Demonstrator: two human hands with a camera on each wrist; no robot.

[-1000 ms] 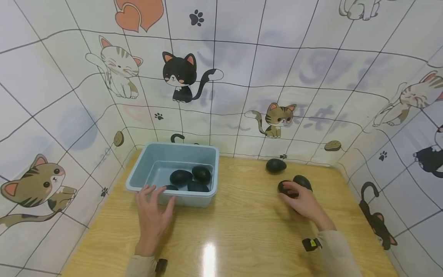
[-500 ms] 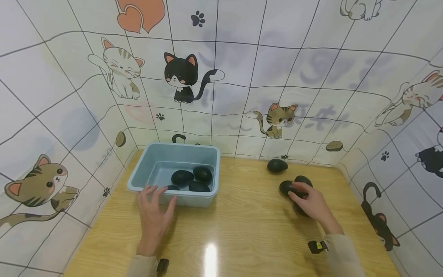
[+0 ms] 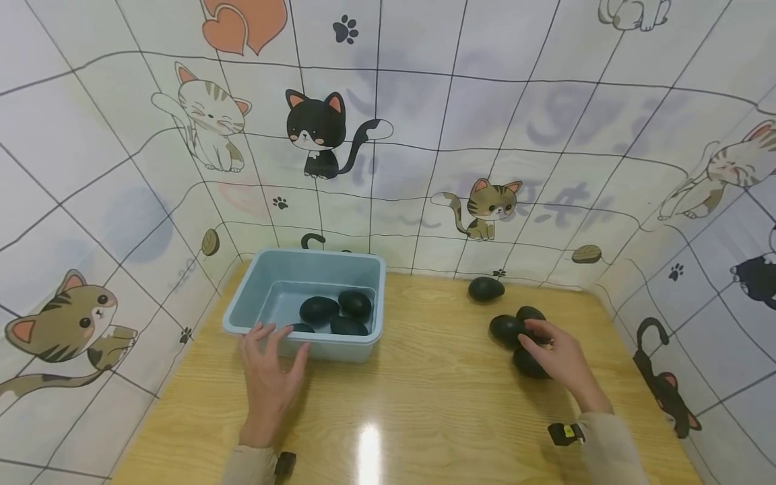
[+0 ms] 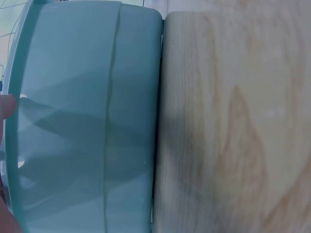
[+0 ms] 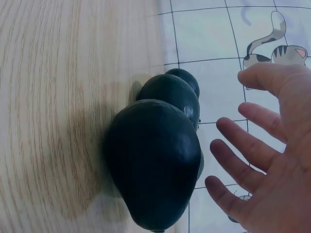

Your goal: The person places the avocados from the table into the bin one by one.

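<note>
My left hand (image 3: 269,377) rests its fingertips on the front rim of a pale blue plastic tub (image 3: 327,349), thumb spread beside its front wall. In the left wrist view a fingertip (image 4: 7,106) touches the rim. Several dark avocados lie inside, among them a left avocado (image 3: 318,310). My right hand (image 3: 566,364) is over a cluster on the table: a left avocado (image 3: 505,331), a rear avocado (image 3: 531,314) and a front avocado (image 3: 529,364). The right wrist view shows its fingers spread, holding nothing, beside the nearest avocado (image 5: 153,160).
Another avocado (image 3: 486,289) lies farther back by the cat-patterned wall covering (image 3: 406,135), which surrounds the wooden table (image 3: 424,377) at the back and both sides. The tub stands at the table's back left.
My right hand has let go of the cluster's left avocado and drawn back to the right. The front avocado now shows more fully. My left hand has stayed at the tub.
</note>
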